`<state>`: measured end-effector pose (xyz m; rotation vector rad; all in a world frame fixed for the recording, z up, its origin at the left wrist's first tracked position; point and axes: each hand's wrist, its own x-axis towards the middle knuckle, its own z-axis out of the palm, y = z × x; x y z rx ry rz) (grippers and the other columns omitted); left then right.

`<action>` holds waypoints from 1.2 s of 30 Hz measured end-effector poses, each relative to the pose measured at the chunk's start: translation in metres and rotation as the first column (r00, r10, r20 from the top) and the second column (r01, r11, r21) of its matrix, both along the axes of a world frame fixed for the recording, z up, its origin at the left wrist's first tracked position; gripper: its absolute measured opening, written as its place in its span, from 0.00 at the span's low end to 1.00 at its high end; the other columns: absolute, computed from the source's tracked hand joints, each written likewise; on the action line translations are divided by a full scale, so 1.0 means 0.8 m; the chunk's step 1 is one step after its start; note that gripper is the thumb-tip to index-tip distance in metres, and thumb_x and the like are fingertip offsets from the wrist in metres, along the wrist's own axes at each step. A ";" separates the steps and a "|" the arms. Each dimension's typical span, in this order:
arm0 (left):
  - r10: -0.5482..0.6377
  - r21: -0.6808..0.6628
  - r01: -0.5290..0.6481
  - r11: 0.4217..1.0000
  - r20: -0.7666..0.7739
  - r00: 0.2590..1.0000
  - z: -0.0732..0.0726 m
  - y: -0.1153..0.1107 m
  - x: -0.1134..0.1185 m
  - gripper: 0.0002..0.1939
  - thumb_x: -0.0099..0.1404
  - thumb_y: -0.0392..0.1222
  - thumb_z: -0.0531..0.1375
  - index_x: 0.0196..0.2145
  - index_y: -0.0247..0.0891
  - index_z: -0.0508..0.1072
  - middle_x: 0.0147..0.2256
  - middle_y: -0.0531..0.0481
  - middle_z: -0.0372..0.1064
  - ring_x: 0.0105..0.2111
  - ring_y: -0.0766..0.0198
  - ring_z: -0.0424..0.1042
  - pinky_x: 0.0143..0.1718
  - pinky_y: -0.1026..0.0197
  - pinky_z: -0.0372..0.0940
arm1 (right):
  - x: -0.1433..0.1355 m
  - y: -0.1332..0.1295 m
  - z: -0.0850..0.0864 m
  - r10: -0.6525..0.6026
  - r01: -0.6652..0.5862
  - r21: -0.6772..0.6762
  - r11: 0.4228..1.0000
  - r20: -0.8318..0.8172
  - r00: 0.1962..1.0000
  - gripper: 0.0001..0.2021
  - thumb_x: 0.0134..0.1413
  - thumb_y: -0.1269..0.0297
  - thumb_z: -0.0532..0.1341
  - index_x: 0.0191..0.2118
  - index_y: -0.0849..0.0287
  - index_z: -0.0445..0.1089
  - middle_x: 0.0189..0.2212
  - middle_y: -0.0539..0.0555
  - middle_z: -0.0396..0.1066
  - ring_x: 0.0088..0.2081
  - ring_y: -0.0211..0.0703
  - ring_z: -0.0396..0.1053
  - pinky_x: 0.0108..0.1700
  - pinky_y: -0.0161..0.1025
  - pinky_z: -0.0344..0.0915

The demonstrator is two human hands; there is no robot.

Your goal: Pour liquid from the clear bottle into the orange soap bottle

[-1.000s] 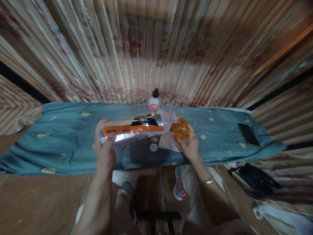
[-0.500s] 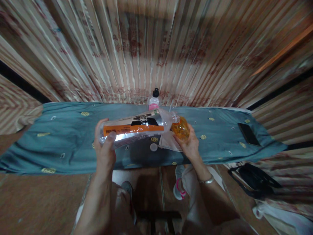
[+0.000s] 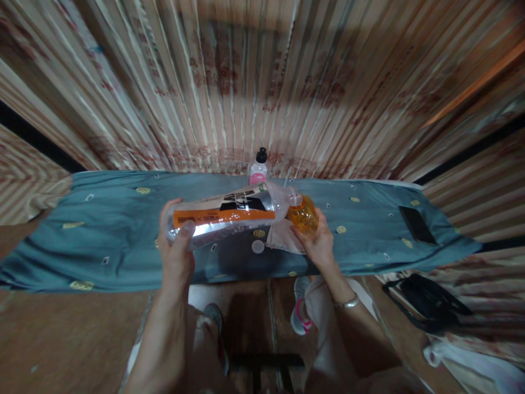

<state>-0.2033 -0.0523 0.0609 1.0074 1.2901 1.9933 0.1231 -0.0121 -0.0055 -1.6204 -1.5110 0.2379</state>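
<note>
My left hand is closed round the base of a large clear plastic bottle with an orange, black and silver label. The bottle lies nearly level, its neck pointing right and slightly up. Its mouth meets the opening of a small amber container, which my right hand grips from the right. Whether liquid passes between them I cannot make out. Below the bottle neck, a white cloth or bag and a round white cap rest on the table.
A bottle with a black top and pink label stands behind the large bottle. The narrow table wears a teal patterned cloth. A dark phone lies at right. Curtains hang behind. A black bag sits at lower right.
</note>
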 end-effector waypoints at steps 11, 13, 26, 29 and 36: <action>0.008 0.010 -0.008 1.000 -0.023 1.000 -0.001 0.002 0.000 0.34 0.52 0.64 0.74 0.50 0.42 0.77 0.40 0.49 0.72 0.39 0.55 0.72 0.46 0.52 0.69 | 0.000 -0.001 0.002 0.004 -0.004 -0.031 0.999 -0.012 1.000 0.47 0.48 0.36 0.71 0.67 0.60 0.64 0.61 0.69 0.77 0.60 0.67 0.78 0.61 0.62 0.75; 0.003 0.011 -0.003 1.000 -0.016 1.000 -0.002 0.003 -0.001 0.34 0.51 0.64 0.74 0.50 0.42 0.77 0.40 0.49 0.72 0.38 0.56 0.72 0.44 0.54 0.69 | 0.000 0.000 0.001 0.010 -0.010 -0.019 1.000 -0.009 1.000 0.47 0.48 0.35 0.71 0.67 0.60 0.64 0.61 0.69 0.77 0.59 0.66 0.78 0.60 0.62 0.76; 0.000 0.019 -0.001 1.000 0.069 0.998 -0.002 0.005 -0.002 0.35 0.45 0.62 0.78 0.47 0.43 0.80 0.39 0.52 0.73 0.38 0.57 0.72 0.44 0.56 0.66 | 0.001 0.001 -0.003 0.001 -0.001 0.019 1.000 0.010 1.000 0.44 0.48 0.37 0.71 0.66 0.55 0.65 0.60 0.65 0.78 0.58 0.66 0.79 0.59 0.65 0.77; -0.002 0.028 0.001 1.000 0.041 0.999 -0.003 0.005 -0.003 0.34 0.47 0.62 0.77 0.48 0.43 0.79 0.39 0.52 0.73 0.38 0.57 0.72 0.45 0.56 0.66 | 0.001 0.001 -0.003 0.003 -0.003 0.006 1.000 -0.002 1.000 0.45 0.47 0.37 0.71 0.66 0.58 0.64 0.60 0.67 0.78 0.58 0.67 0.79 0.59 0.66 0.77; -0.003 0.033 0.003 0.999 0.016 1.000 -0.005 0.005 -0.003 0.33 0.49 0.62 0.75 0.49 0.43 0.79 0.39 0.51 0.73 0.38 0.57 0.73 0.44 0.56 0.67 | 0.001 0.001 -0.003 0.010 -0.010 0.021 1.000 -0.011 1.000 0.45 0.47 0.37 0.72 0.66 0.57 0.66 0.59 0.67 0.79 0.57 0.67 0.80 0.58 0.62 0.78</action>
